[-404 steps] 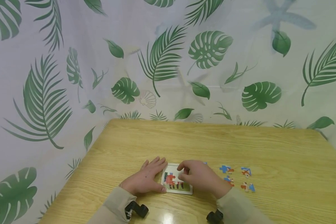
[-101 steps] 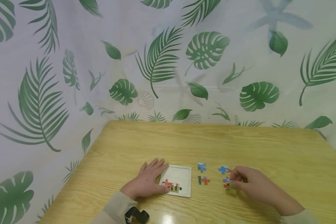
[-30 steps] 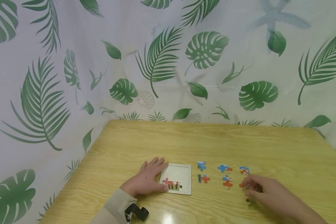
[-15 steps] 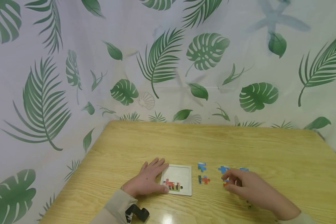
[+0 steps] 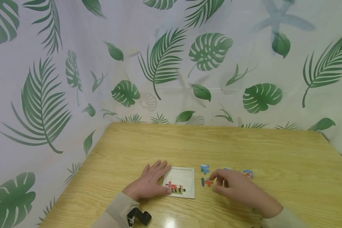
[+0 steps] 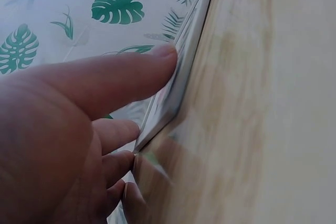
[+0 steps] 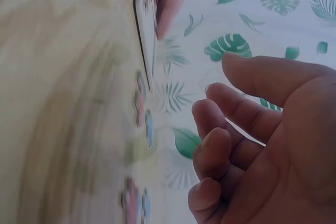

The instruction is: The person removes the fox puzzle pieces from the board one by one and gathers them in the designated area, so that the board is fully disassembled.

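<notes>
My left hand (image 5: 148, 183) rests with straight fingers on the left side of a pale puzzle tray (image 5: 189, 180), the thumb over its near left part. Joined red and green jigsaw pieces (image 5: 176, 188) lie in the tray's near left corner, partly covered by that thumb. My right hand (image 5: 233, 188) is over the table right of the tray, fingers loosely bent. Its fingertips are beside a red jigsaw piece (image 5: 207, 182) with a dark green edge. In the right wrist view, the thumb and fingers of the right hand (image 6: 58, 129) are apart, holding nothing.
A blue jigsaw piece (image 5: 205, 169) lies behind the red one. Farther right lies a blue and orange piece (image 5: 248, 174). The right hand and forearm hide other pieces. A leaf-print curtain (image 5: 211, 91) hangs behind the wooden table (image 5: 148, 139).
Over the last second my right hand has moved left from the farthest pieces to the red one. The tray held more pieces 13.5 seconds ago. My left hand has stayed on it.
</notes>
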`<act>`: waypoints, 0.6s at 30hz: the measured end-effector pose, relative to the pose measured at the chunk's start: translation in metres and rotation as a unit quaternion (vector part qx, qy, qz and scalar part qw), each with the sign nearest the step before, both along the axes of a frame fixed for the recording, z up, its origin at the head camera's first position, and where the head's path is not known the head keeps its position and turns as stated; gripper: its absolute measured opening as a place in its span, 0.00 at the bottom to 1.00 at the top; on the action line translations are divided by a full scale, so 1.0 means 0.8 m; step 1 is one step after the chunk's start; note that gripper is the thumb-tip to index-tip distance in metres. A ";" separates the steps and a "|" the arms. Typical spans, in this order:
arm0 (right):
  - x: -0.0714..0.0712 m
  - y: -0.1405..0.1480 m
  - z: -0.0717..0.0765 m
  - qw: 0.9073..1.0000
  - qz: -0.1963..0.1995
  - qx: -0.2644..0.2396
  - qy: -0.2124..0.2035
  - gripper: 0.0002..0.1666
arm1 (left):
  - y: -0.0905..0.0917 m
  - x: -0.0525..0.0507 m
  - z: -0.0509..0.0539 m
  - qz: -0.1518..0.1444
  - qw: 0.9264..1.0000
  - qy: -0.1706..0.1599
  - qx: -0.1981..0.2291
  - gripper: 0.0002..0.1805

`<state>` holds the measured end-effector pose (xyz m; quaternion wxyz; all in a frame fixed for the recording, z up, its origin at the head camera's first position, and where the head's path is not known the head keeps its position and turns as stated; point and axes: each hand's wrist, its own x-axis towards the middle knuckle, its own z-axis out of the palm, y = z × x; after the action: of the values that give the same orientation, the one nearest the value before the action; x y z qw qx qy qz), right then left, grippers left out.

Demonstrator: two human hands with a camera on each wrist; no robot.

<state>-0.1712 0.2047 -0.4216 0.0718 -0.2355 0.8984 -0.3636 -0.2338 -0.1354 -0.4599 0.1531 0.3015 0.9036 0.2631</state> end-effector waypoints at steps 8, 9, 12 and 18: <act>-0.009 -0.034 -0.005 0.999 0.020 -0.008 -0.026 0.12 | -0.001 0.001 0.000 -0.001 1.000 0.006 -0.001 0.45; -0.010 -0.039 -0.005 0.999 0.021 -0.008 -0.028 0.13 | -0.001 0.001 0.000 -0.001 1.000 0.006 -0.001 0.45; -0.011 -0.052 -0.004 0.999 0.020 0.001 -0.030 0.13 | 0.000 0.002 0.001 0.002 1.000 0.009 -0.005 0.45; -0.014 -0.073 -0.008 0.999 0.008 0.020 -0.024 0.14 | 0.002 0.002 0.004 0.005 1.000 0.014 -0.012 0.45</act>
<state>-0.1823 0.1459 -0.4281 0.1007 -0.2321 0.9016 -0.3508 -0.2320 -0.1338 -0.4571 0.1432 0.2987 0.9102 0.2486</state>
